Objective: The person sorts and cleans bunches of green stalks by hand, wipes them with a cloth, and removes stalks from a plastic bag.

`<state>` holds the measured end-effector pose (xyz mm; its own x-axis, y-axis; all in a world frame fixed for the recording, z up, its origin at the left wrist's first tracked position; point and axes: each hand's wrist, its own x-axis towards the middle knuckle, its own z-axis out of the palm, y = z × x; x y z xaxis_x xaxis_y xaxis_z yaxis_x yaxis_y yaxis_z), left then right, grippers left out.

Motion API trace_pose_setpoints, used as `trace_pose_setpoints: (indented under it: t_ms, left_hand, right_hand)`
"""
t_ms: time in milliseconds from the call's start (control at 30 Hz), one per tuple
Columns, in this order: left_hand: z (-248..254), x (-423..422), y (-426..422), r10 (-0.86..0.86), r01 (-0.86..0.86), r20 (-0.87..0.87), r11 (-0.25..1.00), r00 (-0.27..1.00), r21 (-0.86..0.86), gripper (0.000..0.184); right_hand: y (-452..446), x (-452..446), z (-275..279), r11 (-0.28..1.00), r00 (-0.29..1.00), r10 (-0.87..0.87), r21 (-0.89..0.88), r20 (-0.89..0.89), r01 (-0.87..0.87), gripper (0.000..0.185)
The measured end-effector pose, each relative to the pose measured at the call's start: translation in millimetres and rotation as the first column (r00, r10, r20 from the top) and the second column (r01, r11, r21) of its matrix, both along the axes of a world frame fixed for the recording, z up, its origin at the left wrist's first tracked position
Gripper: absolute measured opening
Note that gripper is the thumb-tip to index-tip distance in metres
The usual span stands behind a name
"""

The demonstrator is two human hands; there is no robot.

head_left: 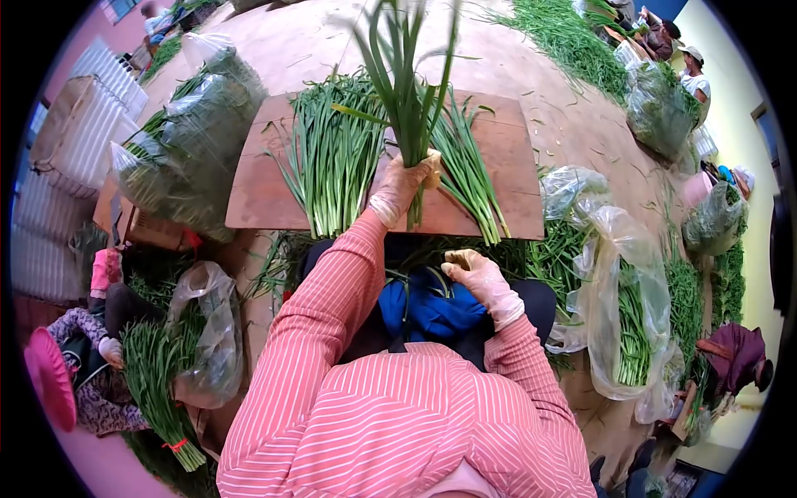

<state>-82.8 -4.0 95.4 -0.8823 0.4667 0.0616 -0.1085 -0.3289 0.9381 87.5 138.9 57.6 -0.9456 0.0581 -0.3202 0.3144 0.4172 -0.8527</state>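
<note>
Evidently, your left hand (402, 184) grips the green bunch (405, 108) at upper centre, its long axis toward the top edge; your right hand (480, 284), lower and farther, is curled (contents indiscernible).

left hand (403, 187): grips leafy bunch (404, 100) above board (259, 191)
right hand (483, 285): short of near edge
larger pile (339, 158): toward left edge
smaller pile (470, 166): toward right edge

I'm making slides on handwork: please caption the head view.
Gloved left hand grips a bunch of green stalks at a brown board bearing more; gloved right hand is near blue cloth.
</note>
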Motion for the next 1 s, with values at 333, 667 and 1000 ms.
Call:
trace_pose_setpoints:
  t_ms: [333, 667, 1000]
  left_hand:
    - [-36, 50, 38, 0.005, 0.016, 0.099, 0.978, 0.995, -0.209, 0.024]
    - [5, 89, 33, -0.261, -0.266, -0.456, 0.536, 0.851, -0.801, 0.026]
    - [25, 103, 49, -0.56, -0.584, -0.756, 0.504, 0.339, -0.636, 0.013]
  right_hand:
    - [-4, -33, 101, 0.882, 0.623, -0.095, 0.225, -0.776, 0.414, 0.045]
    - [25, -20, 66, 0.899, 0.633, -0.287, 0.027, -0.719, 0.438, 0.024]
    - [37, 72, 94, 0.565, 0.577, 0.214, 0.582, -0.788, 0.585, 0.024]
